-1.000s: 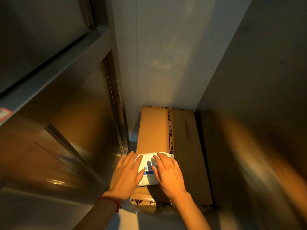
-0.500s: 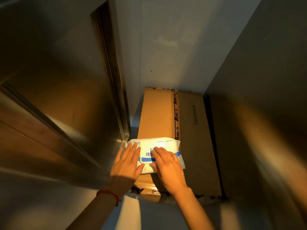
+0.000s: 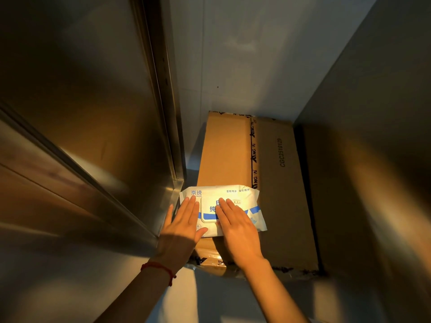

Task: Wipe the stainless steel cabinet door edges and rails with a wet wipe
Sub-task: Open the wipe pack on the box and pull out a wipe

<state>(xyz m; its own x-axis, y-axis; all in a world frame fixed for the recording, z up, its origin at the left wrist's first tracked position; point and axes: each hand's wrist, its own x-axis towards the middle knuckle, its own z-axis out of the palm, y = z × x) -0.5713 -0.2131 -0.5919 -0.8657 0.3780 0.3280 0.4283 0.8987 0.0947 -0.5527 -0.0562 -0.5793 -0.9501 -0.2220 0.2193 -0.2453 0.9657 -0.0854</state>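
A white and blue pack of wet wipes [image 3: 235,194] lies flat on the near end of a long cardboard box [image 3: 224,155]. My left hand [image 3: 183,226] rests flat on the pack's left side, fingers together and stretched out. My right hand [image 3: 238,226] lies flat over the pack's lid at its middle. Neither hand grips anything. The stainless steel cabinet door [image 3: 77,96] fills the left, with its vertical edge and rail [image 3: 163,94] running down to a corner just left of the pack.
A pale wall [image 3: 245,54] stands behind the box. A grey panel [image 3: 373,113] closes off the right side. A red string bracelet [image 3: 158,268] is on my left wrist. Warm light falls in patches over box and door.
The view has tilted down and closer, so more of the pack shows. Both hands stay flat on the pack, with the fingers sliding slightly nearer to me.
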